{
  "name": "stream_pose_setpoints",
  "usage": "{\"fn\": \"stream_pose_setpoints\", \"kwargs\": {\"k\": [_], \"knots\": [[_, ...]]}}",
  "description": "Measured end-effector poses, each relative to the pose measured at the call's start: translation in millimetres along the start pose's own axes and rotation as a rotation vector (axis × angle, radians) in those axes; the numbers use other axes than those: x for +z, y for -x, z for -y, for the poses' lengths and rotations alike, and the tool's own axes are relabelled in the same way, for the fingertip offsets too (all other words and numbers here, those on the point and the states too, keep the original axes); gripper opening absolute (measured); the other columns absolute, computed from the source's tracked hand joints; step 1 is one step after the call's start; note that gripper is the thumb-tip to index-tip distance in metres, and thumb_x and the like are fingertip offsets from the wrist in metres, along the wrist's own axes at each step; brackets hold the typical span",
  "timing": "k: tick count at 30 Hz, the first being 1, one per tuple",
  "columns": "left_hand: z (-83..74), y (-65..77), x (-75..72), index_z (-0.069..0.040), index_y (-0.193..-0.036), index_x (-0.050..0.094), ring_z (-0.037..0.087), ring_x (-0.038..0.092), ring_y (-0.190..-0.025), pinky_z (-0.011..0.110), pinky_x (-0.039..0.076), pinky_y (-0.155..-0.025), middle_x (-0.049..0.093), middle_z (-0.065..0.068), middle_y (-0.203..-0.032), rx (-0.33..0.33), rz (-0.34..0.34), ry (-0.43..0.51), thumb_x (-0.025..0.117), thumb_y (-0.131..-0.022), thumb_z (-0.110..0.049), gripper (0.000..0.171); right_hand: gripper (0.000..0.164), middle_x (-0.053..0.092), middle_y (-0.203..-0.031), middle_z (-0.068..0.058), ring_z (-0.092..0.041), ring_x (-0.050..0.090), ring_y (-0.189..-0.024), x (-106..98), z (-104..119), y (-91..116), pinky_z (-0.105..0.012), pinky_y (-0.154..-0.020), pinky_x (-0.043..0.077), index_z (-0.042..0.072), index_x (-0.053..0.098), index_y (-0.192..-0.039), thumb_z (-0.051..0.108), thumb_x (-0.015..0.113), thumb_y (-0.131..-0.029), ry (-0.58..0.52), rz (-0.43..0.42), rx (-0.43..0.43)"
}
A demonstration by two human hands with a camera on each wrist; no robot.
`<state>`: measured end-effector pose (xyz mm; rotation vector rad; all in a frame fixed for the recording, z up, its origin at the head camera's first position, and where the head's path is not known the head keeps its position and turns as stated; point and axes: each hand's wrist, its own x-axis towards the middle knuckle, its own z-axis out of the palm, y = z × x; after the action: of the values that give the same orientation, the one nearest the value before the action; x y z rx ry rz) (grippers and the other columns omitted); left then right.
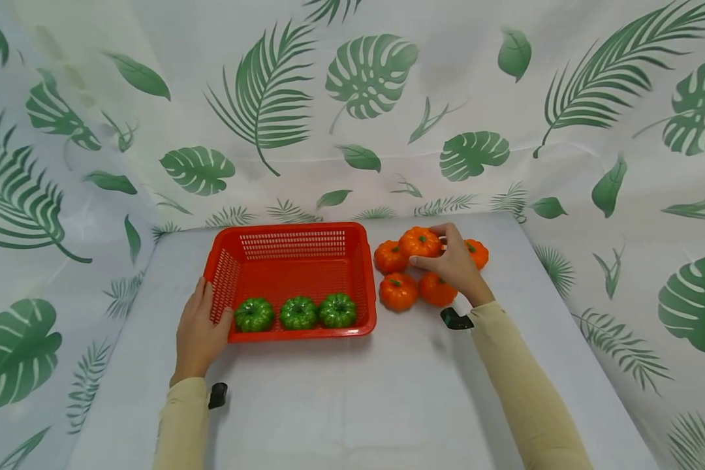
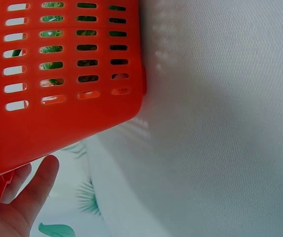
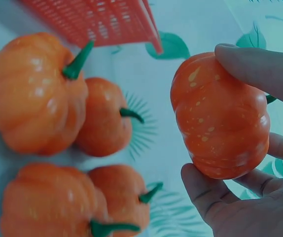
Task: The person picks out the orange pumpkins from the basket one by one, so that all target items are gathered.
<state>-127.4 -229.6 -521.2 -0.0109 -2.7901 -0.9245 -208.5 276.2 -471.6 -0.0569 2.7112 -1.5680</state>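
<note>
My right hand (image 1: 457, 264) holds an orange toy pumpkin (image 1: 420, 242) between thumb and fingers, above several other orange pumpkins (image 1: 398, 292) on the table. The right wrist view shows the held pumpkin (image 3: 220, 116) apart from the others, its green stem mostly hidden behind the thumb. At the left, my left hand (image 1: 201, 329) grips the rim of a red plastic basket (image 1: 294, 277). Inside, along the basket's near side, sit three green pumpkins (image 1: 298, 313) in a row. In the left wrist view, fingers curl at the rim beside the slotted basket wall (image 2: 62, 108).
A white table (image 1: 341, 405) carries everything. Leaf-printed curtains (image 1: 382, 143) rise behind it and on both sides. A dark strap piece (image 1: 455, 318) hangs by the right wrist, and another (image 1: 218, 395) by the left.
</note>
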Motion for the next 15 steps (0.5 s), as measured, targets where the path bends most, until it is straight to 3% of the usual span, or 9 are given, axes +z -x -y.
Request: {"fn": "stream_pose_setpoints", "kwargs": {"k": [7,15], "knots": [[3.7,5.1,-9.5,0.013,-0.16,0.036,0.053,0.035,-0.149,0.07,0.031,-0.118,0.029,0.027,-0.171,0.015,-0.041,-0.013,0.062,-0.102,-0.016,0.07,0.086,0.042,-0.151,-0.024,-0.042,0.048,-0.134,-8.8,-9.1,11.4,-0.06,-0.114,0.043,-0.002,0.036,-0.151,0.033,0.087,-0.092,-0.021,-0.029,0.018],[0.6,1.7,1.9,0.014,-0.159,0.036,0.052,0.036,-0.148,0.07,0.032,-0.117,0.03,0.028,-0.17,0.047,-0.042,0.001,0.063,-0.102,-0.016,0.07,0.088,0.041,-0.151,-0.025,-0.043,0.045,-0.135,-38.0,-26.2,36.6,-0.061,-0.116,0.04,-0.003,0.033,-0.154,0.032,0.085,-0.093,0.012,-0.111,0.059]]}}
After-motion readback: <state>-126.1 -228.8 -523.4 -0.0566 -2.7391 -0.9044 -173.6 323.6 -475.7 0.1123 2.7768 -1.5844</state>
